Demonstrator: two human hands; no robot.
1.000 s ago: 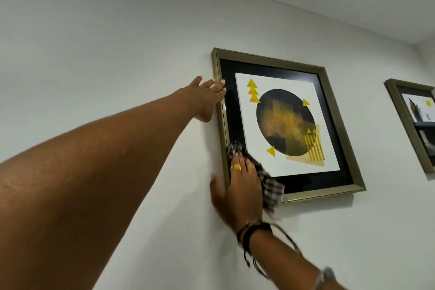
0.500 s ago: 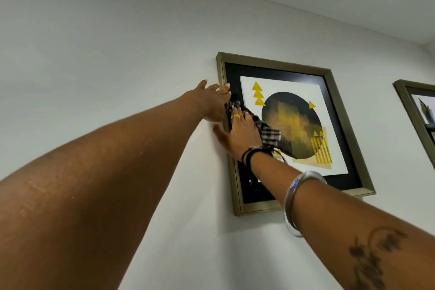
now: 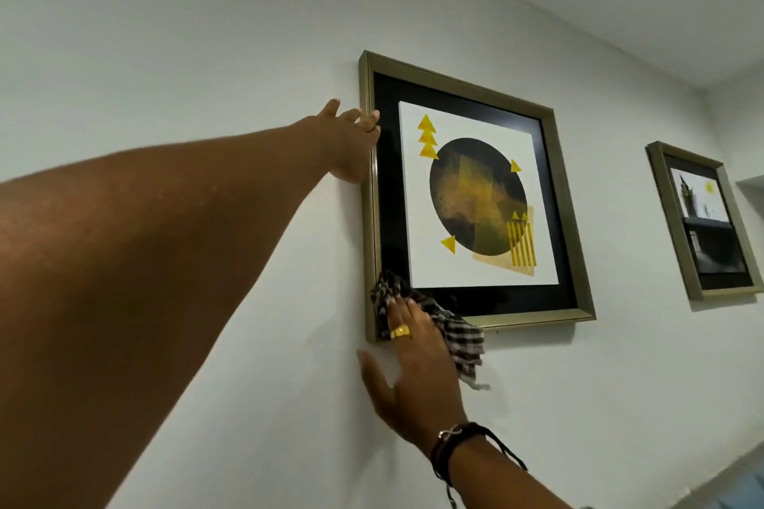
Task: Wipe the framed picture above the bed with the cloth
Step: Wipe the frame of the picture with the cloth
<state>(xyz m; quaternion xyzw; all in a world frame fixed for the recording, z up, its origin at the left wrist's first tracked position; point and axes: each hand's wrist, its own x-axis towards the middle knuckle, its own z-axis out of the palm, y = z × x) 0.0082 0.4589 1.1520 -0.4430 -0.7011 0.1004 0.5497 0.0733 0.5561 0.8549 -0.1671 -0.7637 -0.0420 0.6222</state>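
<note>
A framed picture [image 3: 550, 161] with a dull gold frame, black mat and a yellow-and-black abstract print hangs on the white wall. My left hand [image 3: 351, 140] lies flat against the frame's upper left edge, fingers extended, steadying it. My right hand [image 3: 407, 364], wearing a gold ring and dark wrist bands, presses a black-and-white checked cloth [image 3: 459, 337] on the frame's lower left corner. Part of the cloth hangs below the bottom rail.
A second framed picture [image 3: 698, 219] hangs further right on the same wall. The ceiling meets the wall above. A wall corner and a light recess show at the far right edge.
My right hand slid the cloth up the frame's left side to just beside my left hand, then back down to the lower left corner. My left hand stayed on the upper left edge.
</note>
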